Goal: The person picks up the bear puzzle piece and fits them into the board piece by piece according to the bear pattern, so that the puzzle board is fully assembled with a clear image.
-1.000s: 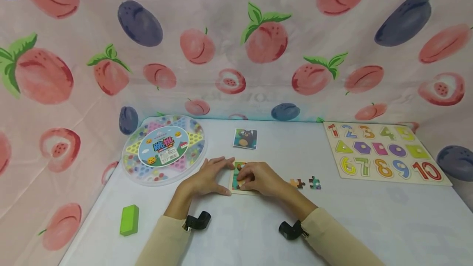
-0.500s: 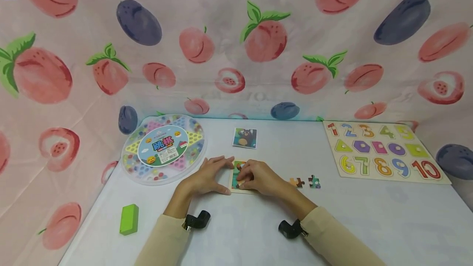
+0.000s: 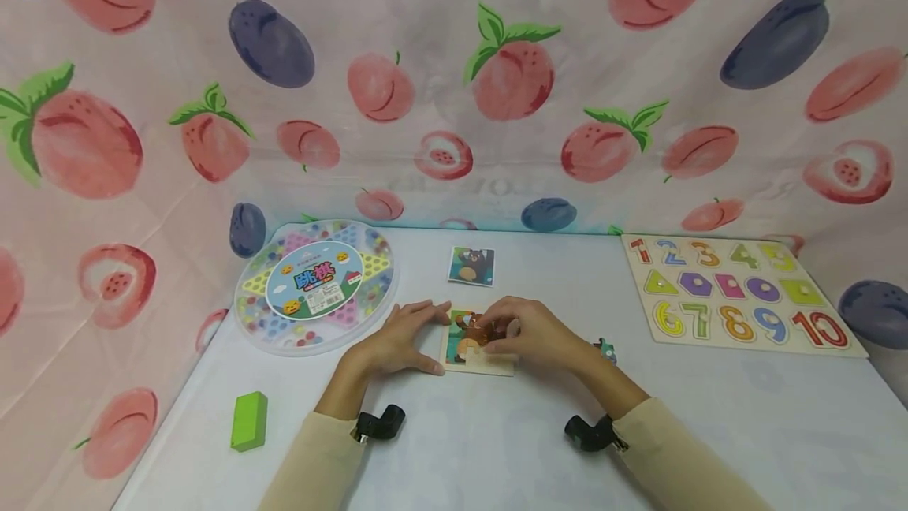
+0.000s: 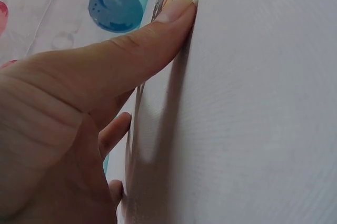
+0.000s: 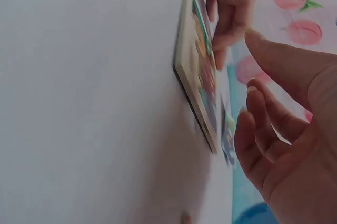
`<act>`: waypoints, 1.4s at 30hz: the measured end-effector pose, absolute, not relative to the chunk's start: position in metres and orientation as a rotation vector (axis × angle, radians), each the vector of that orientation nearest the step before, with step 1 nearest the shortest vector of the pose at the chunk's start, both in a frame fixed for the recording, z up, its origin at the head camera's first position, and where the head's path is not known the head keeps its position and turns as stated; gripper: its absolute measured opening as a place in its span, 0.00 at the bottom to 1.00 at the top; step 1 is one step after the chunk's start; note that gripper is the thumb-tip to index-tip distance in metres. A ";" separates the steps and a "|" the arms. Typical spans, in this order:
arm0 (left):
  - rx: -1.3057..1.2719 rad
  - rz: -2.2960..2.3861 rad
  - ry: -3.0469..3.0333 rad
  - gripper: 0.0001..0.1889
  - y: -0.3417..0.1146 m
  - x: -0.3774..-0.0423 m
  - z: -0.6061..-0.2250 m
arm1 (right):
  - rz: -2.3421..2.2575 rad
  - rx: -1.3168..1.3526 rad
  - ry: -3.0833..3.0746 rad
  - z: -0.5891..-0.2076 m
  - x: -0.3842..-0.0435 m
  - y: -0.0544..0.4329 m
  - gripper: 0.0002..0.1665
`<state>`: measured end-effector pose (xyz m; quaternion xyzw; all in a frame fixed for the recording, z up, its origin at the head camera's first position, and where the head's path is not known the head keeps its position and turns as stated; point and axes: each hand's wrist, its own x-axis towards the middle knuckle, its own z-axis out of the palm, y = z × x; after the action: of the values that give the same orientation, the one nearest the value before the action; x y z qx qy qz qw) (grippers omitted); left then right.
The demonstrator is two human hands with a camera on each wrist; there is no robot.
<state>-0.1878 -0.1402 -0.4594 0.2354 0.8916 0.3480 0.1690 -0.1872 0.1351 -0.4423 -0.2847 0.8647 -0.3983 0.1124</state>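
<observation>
A small wooden puzzle tray [image 3: 496, 367] lies in front of me, its fitted pieces [image 3: 464, 344] forming part of a brown bear; bare wood shows at the lower right. My left hand [image 3: 401, 341] steadies the tray's left side. In the left wrist view, its outstretched thumb [image 4: 174, 13] touches the tray edge. My right hand [image 3: 535, 335] hovers over the tray's right side. The right wrist view shows its fingers [image 5: 245, 134] loosely bent and apart from the thumb, holding nothing. A green puzzle piece [image 3: 605, 348] lies to the right, partly hidden by the right forearm.
A bear picture card [image 3: 471, 266] lies behind the tray. At the back left sits a round Chinese checkers box [image 3: 244, 322]; a green block [image 3: 248, 422] lies nearer. A number-and-shape board [image 3: 752, 344] occupies the right side. Peach-printed cloth [image 3: 440, 101] hangs behind the table.
My right hand has let go of the piece it pressed and moved right, uncovering more of the bear picture. Its forearm now hides the brown loose piece. The left hand has stayed put.
</observation>
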 end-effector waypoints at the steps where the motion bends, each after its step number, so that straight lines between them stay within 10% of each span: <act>1: 0.669 0.989 2.535 0.35 -0.140 -0.188 -0.459 | -1.154 -0.820 2.558 -0.440 -0.187 0.141 0.19; 22: 0.679 0.988 2.551 0.36 -0.140 -0.187 -0.461 | -0.877 -0.609 2.796 -0.445 -0.164 0.245 0.30; 42: 0.672 0.991 2.550 0.36 -0.139 -0.187 -0.461 | -0.929 -0.531 2.846 -0.457 -0.161 0.247 0.16</act>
<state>-0.1873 -0.1393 -0.4610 0.2354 0.8933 0.3472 0.1615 -0.1609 0.2466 -0.4569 -0.1744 0.9348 -0.3053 0.0505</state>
